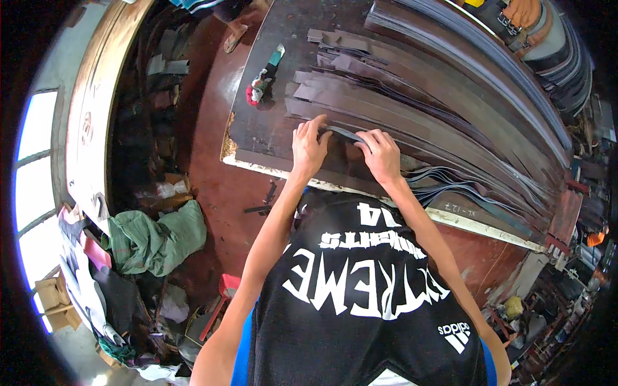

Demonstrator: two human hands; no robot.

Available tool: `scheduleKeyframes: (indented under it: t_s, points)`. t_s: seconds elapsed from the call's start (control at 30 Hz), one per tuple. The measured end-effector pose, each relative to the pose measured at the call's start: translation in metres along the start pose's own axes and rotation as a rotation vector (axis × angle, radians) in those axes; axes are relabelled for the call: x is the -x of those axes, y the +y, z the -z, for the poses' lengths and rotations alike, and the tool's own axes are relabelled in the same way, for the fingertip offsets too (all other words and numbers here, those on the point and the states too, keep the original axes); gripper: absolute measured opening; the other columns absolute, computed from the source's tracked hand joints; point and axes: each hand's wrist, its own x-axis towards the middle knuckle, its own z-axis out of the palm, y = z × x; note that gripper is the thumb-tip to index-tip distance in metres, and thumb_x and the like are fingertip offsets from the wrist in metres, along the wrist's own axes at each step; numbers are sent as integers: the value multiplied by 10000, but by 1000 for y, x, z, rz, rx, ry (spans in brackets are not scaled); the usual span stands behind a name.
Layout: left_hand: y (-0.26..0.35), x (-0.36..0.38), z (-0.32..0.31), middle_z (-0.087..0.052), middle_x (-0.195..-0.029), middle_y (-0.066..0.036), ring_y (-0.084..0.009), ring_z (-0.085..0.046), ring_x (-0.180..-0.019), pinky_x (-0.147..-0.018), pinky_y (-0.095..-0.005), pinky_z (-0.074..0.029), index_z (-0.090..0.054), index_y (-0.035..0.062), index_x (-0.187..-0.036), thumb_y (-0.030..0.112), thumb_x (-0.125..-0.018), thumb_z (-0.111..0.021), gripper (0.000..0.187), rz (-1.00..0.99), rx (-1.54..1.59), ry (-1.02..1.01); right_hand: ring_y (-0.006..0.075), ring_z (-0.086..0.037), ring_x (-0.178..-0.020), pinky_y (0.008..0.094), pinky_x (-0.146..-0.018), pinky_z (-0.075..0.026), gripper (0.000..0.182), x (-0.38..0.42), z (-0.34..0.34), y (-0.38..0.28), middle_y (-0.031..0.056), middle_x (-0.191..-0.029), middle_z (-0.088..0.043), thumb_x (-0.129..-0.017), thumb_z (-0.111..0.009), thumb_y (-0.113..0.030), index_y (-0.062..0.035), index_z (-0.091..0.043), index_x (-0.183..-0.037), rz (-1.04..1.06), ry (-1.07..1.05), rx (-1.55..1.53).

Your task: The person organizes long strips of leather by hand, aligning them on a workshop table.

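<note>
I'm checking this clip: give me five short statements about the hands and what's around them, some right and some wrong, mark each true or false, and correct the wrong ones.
1. The left hand and right hand both have fingers on a grey strip. True.
2. The green sack lies on top of the table. False: it lies off the table, at the left of the picture.
3. A foot shows beyond the table's left end. True.
4. The right hand grips the tool with the wrapped handle. False: that tool lies on the table, apart from both hands.
5. The shirt is black with white lettering. True.
</note>
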Motion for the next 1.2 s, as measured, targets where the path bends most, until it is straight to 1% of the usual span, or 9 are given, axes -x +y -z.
scheduleKeyframes:
  t_s: [0.3,0.5,0.57,0.73,0.8,0.87,0.97,1.13,1.2]
  points:
    - [3,0,2,-653,-940,-79,-273,-577,-873,-797,-395,-422,-637,59,-1080,86,-798,-707,292,30,1,13,253,-603,-811,367,-733,-508,238,-2,-2,0,37,-880,-613,-766,-758,-153,-110,-686,-989,30,25,-1]
    - [8,-1,6,-654,-930,-76,-274,-579,-847,-792,-401,-423,-637,59,-1021,81,-799,-706,234,51,1,7,256,-604,-804,379,-733,-507,315,-1,-3,0,55,-880,-599,-767,-756,-137,-112,-668,-1069,11,25,6]
    - [9,-1,6,-653,-931,-76,-274,-579,-845,-792,-403,-424,-638,61,-1013,79,-798,-708,227,53,13,9,257,-603,-801,380,-730,-506,348,-1,-2,0,62,-915,-579,-766,-755,-128,-113,-657,-1100,7,6,-3]
    - [6,0,5,-650,-929,-84,-278,-583,-837,-787,-407,-431,-645,69,-988,76,-791,-713,208,51,21,24,247,-591,-791,377,-727,-498,337,-3,1,-3,52,-969,-556,-759,-760,-117,-108,-658,-1080,-3,10,-33]
    - [7,0,7,-648,-911,-89,-283,-584,-822,-777,-401,-439,-647,70,-972,68,-786,-715,198,104,85,8,243,-586,-789,375,-731,-494,330,-6,5,-5,48,-979,-550,-757,-761,-113,-108,-659,-1071,0,19,-28]
    - [5,0,7,-649,-903,-89,-283,-584,-814,-773,-396,-441,-647,69,-967,64,-785,-716,195,77,90,20,241,-579,-790,376,-740,-488,305,-10,9,-7,42,-948,-558,-753,-762,-114,-108,-650,-1037,120,38,93]
    - [2,2,7,-652,-892,-84,-278,-586,-807,-766,-392,-442,-647,66,-962,58,-782,-717,193,42,94,28,252,-585,-807,377,-756,-490,286,-9,6,-5,43,-921,-569,-751,-760,-124,-109,-637,-1009,155,24,66]
    - [5,3,6,-661,-891,-68,-263,-591,-814,-763,-388,-432,-647,67,-980,64,-778,-723,215,15,74,32,273,-601,-831,384,-753,-501,288,1,3,0,58,-911,-590,-760,-751,-144,-104,-626,-1017,33,-20,-28]
    - [12,1,4,-662,-902,-56,-254,-593,-822,-769,-380,-421,-654,75,-1037,72,-775,-729,272,56,56,21,279,-606,-837,385,-752,-504,290,3,5,3,66,-918,-594,-765,-747,-149,-103,-625,-1024,6,-30,-31]
